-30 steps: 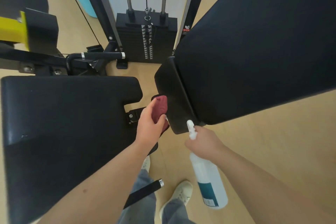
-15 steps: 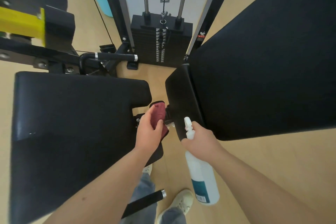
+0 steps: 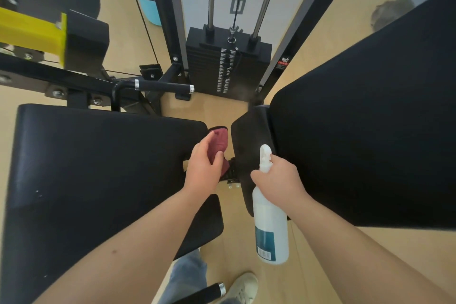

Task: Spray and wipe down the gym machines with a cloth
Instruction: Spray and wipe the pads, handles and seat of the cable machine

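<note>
In the head view, my left grip (image 3: 203, 171) holds the red cloth (image 3: 220, 141) at mid frame, in the thin gap between the edge of the left pad (image 3: 98, 168) and the right pad (image 3: 357, 131). My right grip (image 3: 278, 180) is curled round the spray bottle (image 3: 271, 232) just right of it, over the floor (image 3: 217, 111).

Single head-worn wide-angle view, steeply down and forward, close above the seat pad (image 3: 98, 180).
</note>
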